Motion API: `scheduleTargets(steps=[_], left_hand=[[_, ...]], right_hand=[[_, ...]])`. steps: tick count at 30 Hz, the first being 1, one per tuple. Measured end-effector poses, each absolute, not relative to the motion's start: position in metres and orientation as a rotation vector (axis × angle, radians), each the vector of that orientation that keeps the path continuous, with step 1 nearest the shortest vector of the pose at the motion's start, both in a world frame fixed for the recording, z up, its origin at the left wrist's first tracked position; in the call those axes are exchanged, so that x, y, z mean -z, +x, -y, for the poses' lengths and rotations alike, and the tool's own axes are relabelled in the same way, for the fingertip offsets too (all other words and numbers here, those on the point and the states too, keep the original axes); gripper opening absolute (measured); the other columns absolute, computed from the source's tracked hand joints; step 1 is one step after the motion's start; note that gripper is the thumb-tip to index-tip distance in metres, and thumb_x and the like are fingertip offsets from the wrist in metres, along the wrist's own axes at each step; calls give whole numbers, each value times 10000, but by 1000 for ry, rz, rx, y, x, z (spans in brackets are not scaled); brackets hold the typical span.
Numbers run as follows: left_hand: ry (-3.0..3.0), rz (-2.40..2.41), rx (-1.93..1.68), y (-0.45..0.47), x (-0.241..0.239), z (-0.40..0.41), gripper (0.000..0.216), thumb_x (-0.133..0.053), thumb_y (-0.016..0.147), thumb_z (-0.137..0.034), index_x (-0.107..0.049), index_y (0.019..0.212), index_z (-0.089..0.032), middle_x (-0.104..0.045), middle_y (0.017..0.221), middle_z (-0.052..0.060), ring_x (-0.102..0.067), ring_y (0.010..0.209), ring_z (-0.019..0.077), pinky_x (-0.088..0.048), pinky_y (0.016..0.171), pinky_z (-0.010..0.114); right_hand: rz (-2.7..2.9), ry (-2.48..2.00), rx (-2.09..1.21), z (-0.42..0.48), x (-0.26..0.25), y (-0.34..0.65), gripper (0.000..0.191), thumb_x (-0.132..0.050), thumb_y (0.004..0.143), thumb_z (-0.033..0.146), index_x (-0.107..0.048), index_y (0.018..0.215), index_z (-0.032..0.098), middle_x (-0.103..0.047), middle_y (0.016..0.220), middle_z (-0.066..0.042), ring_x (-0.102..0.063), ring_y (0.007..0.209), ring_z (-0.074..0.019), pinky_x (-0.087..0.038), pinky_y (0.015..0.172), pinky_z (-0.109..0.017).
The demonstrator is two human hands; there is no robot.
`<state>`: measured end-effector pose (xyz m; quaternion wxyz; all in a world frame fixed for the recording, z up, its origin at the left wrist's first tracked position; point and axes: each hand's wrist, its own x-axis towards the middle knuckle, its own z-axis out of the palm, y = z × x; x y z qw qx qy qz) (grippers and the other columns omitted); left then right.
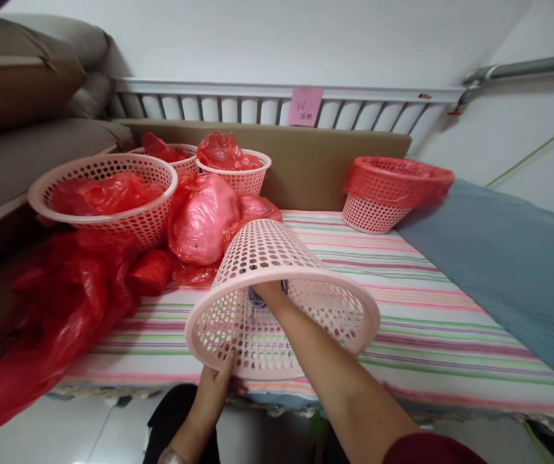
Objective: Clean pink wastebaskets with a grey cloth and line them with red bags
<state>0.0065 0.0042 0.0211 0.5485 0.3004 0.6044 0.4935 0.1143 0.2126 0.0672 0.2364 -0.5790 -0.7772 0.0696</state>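
A pale pink perforated plastic wastebasket (pixel 284 277) lies tipped on its side on the striped sheet (pixel 431 309), its mouth towards me. My left hand (pixel 218 380) grips the near lower rim, thumb inside and fingers underneath. Through the mouth reaches my right arm. My right hand (pixel 267 291) is inside, closed on a bluish-grey cloth (pixel 256 298) against the inner wall; its fingers are largely hidden by the basket. Just behind and left of the basket, a bundled red plastic bag (pixel 204 219) rests on the sheet.
Several similar baskets stand on the left, one a large pink basket (pixel 105 219) with red plastic inside. Loose red bags (pixel 73 309) hang over the front edge. A bag-lined basket (pixel 378 209) stands back right, beside blue fabric (pixel 494 258). A pink note (pixel 306 106) hangs on the white rail.
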Motion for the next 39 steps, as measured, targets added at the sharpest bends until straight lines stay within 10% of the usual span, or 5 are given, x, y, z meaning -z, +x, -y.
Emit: scheduleTargets(steps=[6,15,21,28,39], left_hand=[[690,-1455,-1174,6,-16,-6,717,-658,749,-507,-495,1311,-93,-738,880,110,-638,400,172,-522,389,275],[669,-1415,-1167,3,-30,-6,593,-669,779,-435,-545,1269,-124,-739,958,114,-646,419,170,-555,429,307],[646,-1430,-1233,-8,-34,-4,645,-609,835,-380,-384,1400,-164,-731,761,65,-655,401,191,-575,448,326],[827,-1307,-1160,2,-20,-6,734,-606,794,-470,-365,1402,-136,-717,1013,149,-609,351,122,-487,329,224],[757,-1364,-1114,6,-21,-10,657,-544,846,-385,-336,1419,-140,-685,1100,159,-610,357,114,-494,345,234]], right_hand=[[2336,-1680,-289,-118,-75,128,344,-517,737,140,-602,1071,138,-641,1058,-129,-580,1010,-271,-453,845,-354],[2360,-1696,-316,-16,-68,144,302,-547,687,140,-588,981,196,-593,1073,-83,-526,1034,-261,-443,856,-333],[2364,-1730,-344,-32,-75,143,310,-540,679,137,-598,980,184,-618,1031,-90,-559,1002,-261,-451,810,-325],[2161,-1826,-285,-106,-73,124,384,-517,759,161,-564,1140,140,-607,1121,-143,-559,1043,-281,-437,867,-361],[2007,-1653,-170,-211,-86,114,466,-346,958,301,-338,1409,183,-360,1473,-92,-210,1388,-259,-171,1119,-432]])
